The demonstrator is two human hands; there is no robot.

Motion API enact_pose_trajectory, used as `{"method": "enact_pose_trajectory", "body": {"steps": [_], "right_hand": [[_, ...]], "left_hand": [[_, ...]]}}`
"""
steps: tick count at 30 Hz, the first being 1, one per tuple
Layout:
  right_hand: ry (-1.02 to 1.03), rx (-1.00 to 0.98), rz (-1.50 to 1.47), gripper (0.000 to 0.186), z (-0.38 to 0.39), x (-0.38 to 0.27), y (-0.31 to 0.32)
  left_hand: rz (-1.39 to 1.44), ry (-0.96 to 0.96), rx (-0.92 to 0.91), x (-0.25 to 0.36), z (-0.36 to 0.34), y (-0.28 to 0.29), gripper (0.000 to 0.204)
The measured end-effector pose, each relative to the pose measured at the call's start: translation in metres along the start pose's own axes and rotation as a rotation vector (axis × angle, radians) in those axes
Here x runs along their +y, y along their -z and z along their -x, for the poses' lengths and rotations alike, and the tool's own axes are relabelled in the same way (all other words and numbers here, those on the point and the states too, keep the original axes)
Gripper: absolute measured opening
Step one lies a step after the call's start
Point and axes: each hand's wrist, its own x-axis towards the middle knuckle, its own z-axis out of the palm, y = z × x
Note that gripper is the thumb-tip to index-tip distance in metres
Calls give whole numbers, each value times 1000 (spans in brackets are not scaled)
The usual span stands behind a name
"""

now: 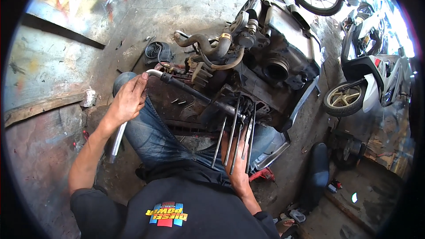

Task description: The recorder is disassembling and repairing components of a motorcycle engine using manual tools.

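Your left hand was closed around the bent metal bar, whose dark shaft ran from your grip toward four o'clock, its far end at the engine. Your right hand lay behind several thin metal rods; its fingers were hidden, so you could not tell its grip. The engine sat between one and two o'clock, a black fan housing near half past ten, a red tool at five, a white scooter between two and three.
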Motion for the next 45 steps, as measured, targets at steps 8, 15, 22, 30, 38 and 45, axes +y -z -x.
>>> {"method": "enact_pose_trajectory", "body": {"steps": [8,15,22,30,38,45], "right_hand": [[-254,-80,-75,55,-14,-15,3],[-193,-62,-11,51,-7,-9,0],[-239,-72,2,51,-5,-7,-2],[-29,-2,205,56,6,3,-2],[-144,15,55,57,-10,-13,2],[-50,13,47,53,-7,-7,-2]], "left_hand": [[-359,395,-271,68,-11,16,33],[-779,481,-353,114,-23,7,34],[-546,237,-64,71,13,-5,48],[-547,-63,26,24,14,-4,51],[-378,-530,308,-65,-36,-23,51],[-55,-510,213,-69,-41,-23,47]]}}
